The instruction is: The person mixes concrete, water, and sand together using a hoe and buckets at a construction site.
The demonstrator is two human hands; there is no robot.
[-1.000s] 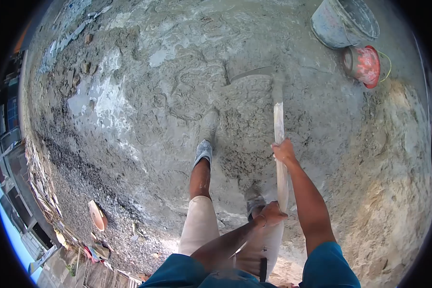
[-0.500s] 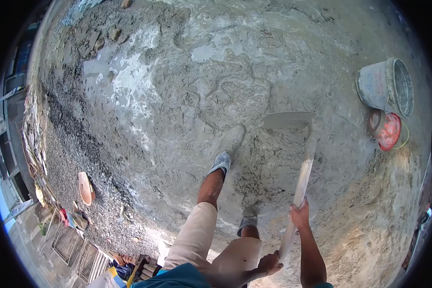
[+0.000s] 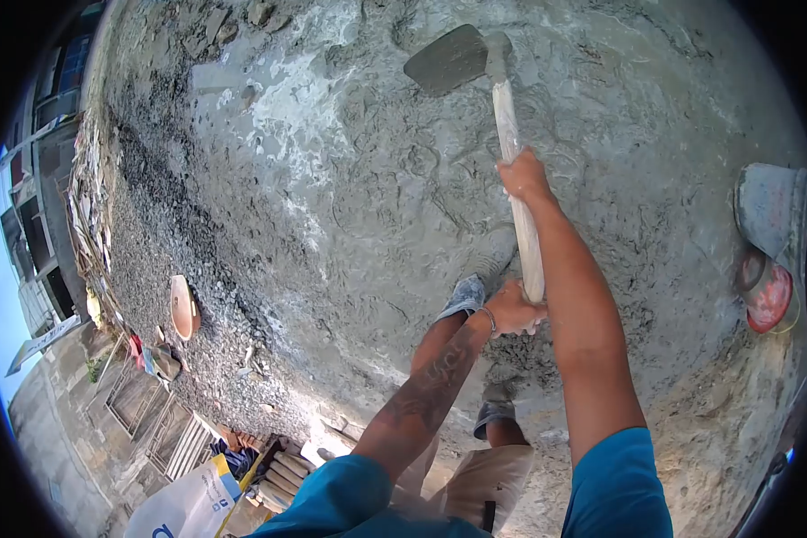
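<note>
A hoe with a grey metal blade point(image 3: 448, 61) and a pale wooden handle point(image 3: 529, 247) stretches out ahead of me over wet grey mortar point(image 3: 403, 161). My right hand point(image 3: 525, 175) is wrapped round the handle about midway along it. Near the handle's lower end, my left hand point(image 3: 514, 310) is closed on it, with a band at the wrist. The blade is at the top of the view, over the wet mix; whether it touches the surface I cannot tell. One foot point(image 3: 491, 255) stands in the mortar just beside the handle.
A grey bucket point(image 3: 771, 211) and a red container point(image 3: 769, 300) are at the right. Gravel point(image 3: 215, 345) lies at the left with an orange-tan basin point(image 3: 185, 308) on it. Wooden frames and a white bag point(image 3: 184, 507) are at the lower left.
Both hands have moved up and forward with the hoe. Its blade has gone from near my feet to the top of the view, and both arms are stretched further out.
</note>
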